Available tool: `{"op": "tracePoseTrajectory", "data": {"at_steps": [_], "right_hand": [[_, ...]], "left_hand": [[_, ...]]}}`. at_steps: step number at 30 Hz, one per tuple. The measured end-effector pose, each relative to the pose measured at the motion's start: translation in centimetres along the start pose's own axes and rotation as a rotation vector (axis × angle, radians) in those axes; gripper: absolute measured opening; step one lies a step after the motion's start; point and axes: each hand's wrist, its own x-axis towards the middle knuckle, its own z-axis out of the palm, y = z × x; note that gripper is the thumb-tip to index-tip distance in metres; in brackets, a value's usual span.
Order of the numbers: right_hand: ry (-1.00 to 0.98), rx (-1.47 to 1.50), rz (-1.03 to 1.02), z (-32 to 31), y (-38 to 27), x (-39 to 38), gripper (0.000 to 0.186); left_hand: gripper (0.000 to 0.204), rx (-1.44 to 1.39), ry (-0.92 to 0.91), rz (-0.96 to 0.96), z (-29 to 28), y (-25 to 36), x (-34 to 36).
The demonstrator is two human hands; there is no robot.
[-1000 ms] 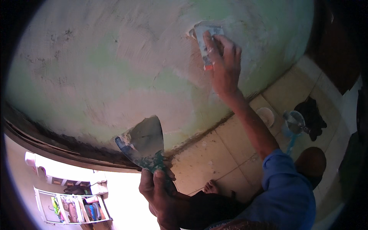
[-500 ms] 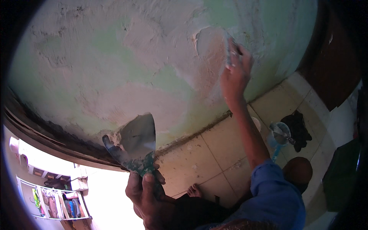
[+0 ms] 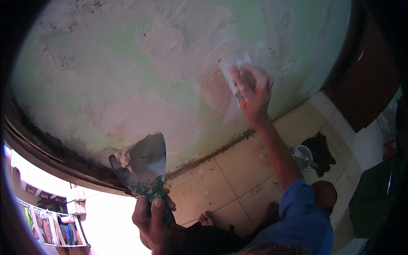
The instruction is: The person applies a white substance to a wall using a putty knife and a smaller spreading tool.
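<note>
My left hand point(image 3: 155, 219) is closed round the handle of a wide putty knife point(image 3: 148, 157), its blade pointing up. A lump of pale putty clings to the left side of that blade. Against the wall point(image 3: 127, 80), my right hand point(image 3: 256, 91) grips a flat, pale spreader point(image 3: 229, 70), fingers laid over its back. The spreader is slightly blurred and appears to lie on a patch of putty. Rough pinkish-white putty covers much of the green wall around it.
On the tiled floor point(image 3: 212, 178) stand a small clear tub point(image 3: 301, 155) and, beside it, a black cloth point(image 3: 323, 163). A dark green box point(image 3: 376, 197) is at the lower right, a brown wooden panel point(image 3: 369, 80) above it. A rack point(image 3: 55, 225) shows in the bright lower left.
My right hand and the spreader have moved down the wall and a little left, and the spreader's face now shows more. The putty knife has shifted slightly down and left in view.
</note>
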Motion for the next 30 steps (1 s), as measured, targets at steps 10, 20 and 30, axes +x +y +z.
{"op": "tracePoseTrajectory", "data": {"at_steps": [10, 20, 30], "right_hand": [[-0.113, -0.243, 0.068, 0.0, 5.4, 0.0, 0.064], [0.046, -0.099, 0.191, 2.0, -1.7, 3.8, 0.073], [-0.170, -0.148, 0.027, 0.1, -1.7, -3.6, 0.059]], "left_hand": [[0.030, 0.005, -0.006, 0.036, 0.4, -0.5, 0.3], [0.030, 0.032, -0.092, 0.031, -0.2, -0.1, 0.4], [0.027, -0.019, -0.053, 0.071, -1.0, -0.7, 0.2]]}}
